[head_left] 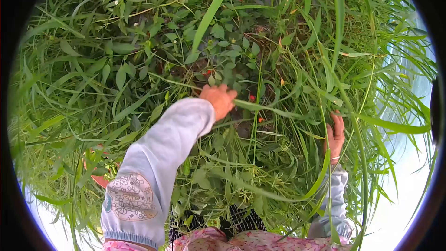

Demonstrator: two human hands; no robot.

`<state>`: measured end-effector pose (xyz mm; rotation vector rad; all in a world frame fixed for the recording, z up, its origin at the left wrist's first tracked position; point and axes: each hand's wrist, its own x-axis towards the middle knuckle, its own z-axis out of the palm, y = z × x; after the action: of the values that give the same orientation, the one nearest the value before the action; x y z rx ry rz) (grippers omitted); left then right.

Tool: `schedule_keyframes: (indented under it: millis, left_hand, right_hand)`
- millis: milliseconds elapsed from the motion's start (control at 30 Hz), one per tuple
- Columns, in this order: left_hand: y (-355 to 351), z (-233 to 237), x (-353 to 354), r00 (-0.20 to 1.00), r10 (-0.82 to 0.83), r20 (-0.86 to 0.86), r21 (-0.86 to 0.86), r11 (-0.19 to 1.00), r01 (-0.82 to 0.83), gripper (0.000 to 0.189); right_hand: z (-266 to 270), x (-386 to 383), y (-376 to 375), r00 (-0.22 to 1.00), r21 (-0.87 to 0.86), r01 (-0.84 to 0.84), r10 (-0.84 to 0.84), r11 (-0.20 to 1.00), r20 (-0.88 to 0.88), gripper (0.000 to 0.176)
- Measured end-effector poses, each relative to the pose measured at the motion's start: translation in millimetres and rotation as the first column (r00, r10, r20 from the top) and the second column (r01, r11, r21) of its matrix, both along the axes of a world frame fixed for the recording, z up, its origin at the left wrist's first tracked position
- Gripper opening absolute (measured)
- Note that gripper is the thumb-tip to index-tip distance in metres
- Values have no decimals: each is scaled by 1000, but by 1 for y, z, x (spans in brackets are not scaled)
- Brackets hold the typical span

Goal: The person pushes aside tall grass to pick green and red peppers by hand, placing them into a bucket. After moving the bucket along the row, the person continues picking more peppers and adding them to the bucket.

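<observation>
My left hand (pixel 219 100) reaches down into the low green plants near the middle, its fingers curled and their tips hidden under the hand. A long grass blade (pixel 265 107) runs beside it. Close by, a small red fruit (pixel 252 98) that looks like a chili pepper shows among the leaves. Another red fruit (pixel 207 72) sits just above the hand, and an orange-red one (pixel 260 120) lies lower right. On the right, my right hand (pixel 336 135) is among tall grass stems, fingers extended and thumb apart; stems cross in front of it.
Dense tall grass (pixel 362 79) surrounds the leafy plants (pixel 125 74) and hangs over both arms. An orange-red container rim (pixel 99 180) shows through the grass at lower left. Black mesh (pixel 248 218) lies by the patterned pink clothing (pixel 278 241) at the bottom.
</observation>
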<state>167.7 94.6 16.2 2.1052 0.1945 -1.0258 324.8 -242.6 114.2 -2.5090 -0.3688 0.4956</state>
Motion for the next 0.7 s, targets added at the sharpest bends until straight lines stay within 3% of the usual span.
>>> schedule_keyframes:
  millis: [67,100,200,267,333,433,500,533,600,700]
  left_hand:
    - [-22,1,-20,975,-168,-144,-17,986,167,37]
    - [-26,-4,-33,979,-163,-118,6,986,165,37]
    - [-33,-16,-48,967,-210,-143,34,976,217,37]
    - [-41,-26,-58,953,-272,-131,90,954,285,37]
    - [-52,-36,-75,940,-330,-90,176,923,342,38]
    - [-58,-35,-86,956,-294,2,237,929,285,38]
    - [-62,-37,-96,961,-243,130,280,939,200,36]
    - [-64,-40,-100,961,-236,143,300,936,186,36]
    - [-69,-48,-106,958,-230,172,327,930,165,35]
    - [-70,-56,-120,933,-130,336,290,957,29,34]
  right_hand:
    - [37,-6,44,991,-80,-131,132,988,13,34]
    - [52,-13,70,931,-172,-305,331,937,151,30]
    - [78,-29,145,835,84,-506,512,858,-202,25]
    - [59,-51,176,658,306,-636,705,708,-264,28]
    - [24,-71,198,583,300,-723,782,623,-219,27]
    - [-47,-89,222,625,235,-668,703,706,-338,24]
    - [-100,-98,231,753,362,-372,506,855,-421,21]
    - [-133,-99,236,685,361,33,241,932,-688,17]
    - [-143,-87,257,569,219,363,-29,905,-822,18]
    - [-189,-78,263,501,71,567,-275,821,-821,24]
